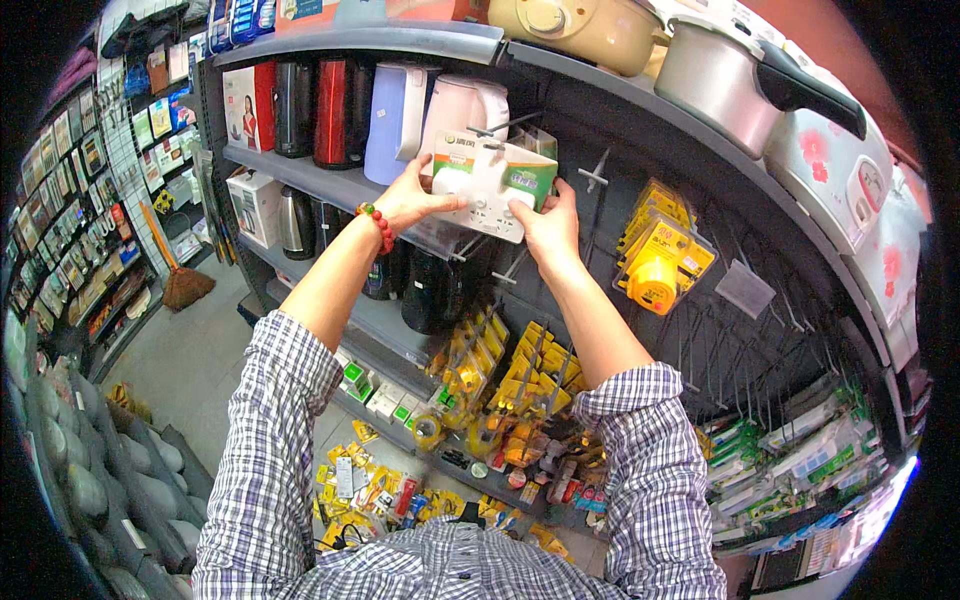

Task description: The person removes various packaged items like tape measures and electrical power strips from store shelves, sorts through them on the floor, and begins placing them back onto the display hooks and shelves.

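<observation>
My left hand and my right hand grip the two sides of a white and green carded package, which holds white plug or socket pieces. A metal display hook meets the package's top edge; whether it passes through the hang hole I cannot tell. Right of my right hand, yellow carded tape measures hang from another hook. An unfilled hook sticks out between them. A pink kettle and a lavender kettle stand on the shelf behind my left hand.
Yellow carded packs hang lower down. Loose packages lie in a heap on the floor. A pressure cooker stands on the top shelf. Green and white packs hang at right. A broom leans at the left.
</observation>
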Demonstrator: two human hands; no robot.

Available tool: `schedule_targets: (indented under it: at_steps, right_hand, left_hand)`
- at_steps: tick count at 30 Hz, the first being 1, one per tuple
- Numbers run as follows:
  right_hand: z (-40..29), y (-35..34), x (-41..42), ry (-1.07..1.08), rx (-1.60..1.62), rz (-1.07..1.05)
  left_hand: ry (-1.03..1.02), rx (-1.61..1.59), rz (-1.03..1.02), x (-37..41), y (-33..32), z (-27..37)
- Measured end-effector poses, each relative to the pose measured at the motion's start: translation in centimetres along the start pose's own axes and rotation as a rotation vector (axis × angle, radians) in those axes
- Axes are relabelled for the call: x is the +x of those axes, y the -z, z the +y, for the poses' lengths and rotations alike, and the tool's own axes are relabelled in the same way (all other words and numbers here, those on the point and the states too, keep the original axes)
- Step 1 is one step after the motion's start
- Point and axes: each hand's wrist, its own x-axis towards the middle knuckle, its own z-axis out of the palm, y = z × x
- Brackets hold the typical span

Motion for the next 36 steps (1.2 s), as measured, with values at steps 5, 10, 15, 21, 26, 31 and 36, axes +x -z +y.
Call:
schedule_targets:
  at_steps: [5, 10, 15, 21, 26, 31, 36]
  right_hand:
    - [-3.2, -0.1, -1.6, -0.117, 0.148, 0.006]
    - [-7.4, -0.6, -4.9, -0.036, 0.38, -0.09]
    - [-7.3, 1.2, -6.4, -0.101, 0.338, -0.029]
    - [-2.7, -0.6, 2.3, 0.006, -0.399, 0.141]
    - [-0.4, -2.9, 5.9, -0.089, -0.472, 0.138]
    - [-0.9, -2.7, 5.1, 0.024, -0.353, 0.293]
    - [-4.7, -3.3, 3.5, -0.064, -0.472, 0.337]
  left_hand:
    - [0.035, -0.329, -0.25, -1.0, 0.5, -0.1]
    - [0.03, -0.622, -0.303, -3.9, 1.9, 1.1]
    - [-0.013, -0.603, -0.278, -10.0, 6.4, 1.3]
    - [0.063, -0.863, -0.212, -22.1, 6.4, -3.6]
    - [0.184, -1.063, -0.091, -31.3, 2.9, -6.7]
    - [0.272, -1.144, -0.024, -36.6, 2.2, -9.4]
    - [0.289, -1.135, 0.041, -39.0, 3.2, -10.0]
